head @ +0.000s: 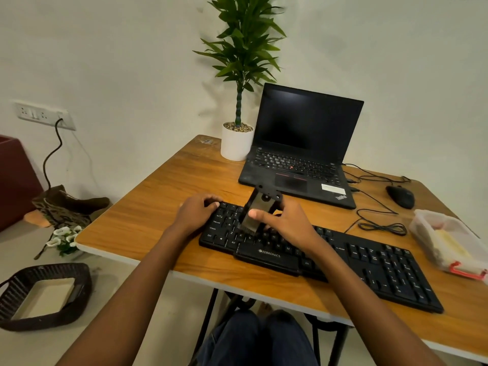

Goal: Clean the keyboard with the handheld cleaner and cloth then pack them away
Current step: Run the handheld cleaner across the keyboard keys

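Work surface: wooden table [158,196]. The black keyboard [383,262] lies diagonally across its near half, left end farther from the person, right end close to the near edge.

Left hand [196,212] – fingers curled over the far left corner of the keyboard, holding it against the table.

Right hand [287,223] – clamped on the handheld cleaner [260,203], thumb across its front face and the remaining fingers wrapped behind. The cleaner stands tilted, black head uppermost, with its lower bristle edge touching the keys of the left-hand letter block.

Surrounding items:
1. Open ThinkPad laptop [301,151], screen dark, just behind the keyboard.
2. Potted plant in a white pot [237,145], beside the laptop's left edge.
3. Black mouse [400,196] and a loose black cable [380,226], right of the laptop.
4. Clear plastic container with a red latch [446,241] at the right edge; its contents are too blurred to identify.
5. Dark woven basket [45,294] on the floor, left of the table
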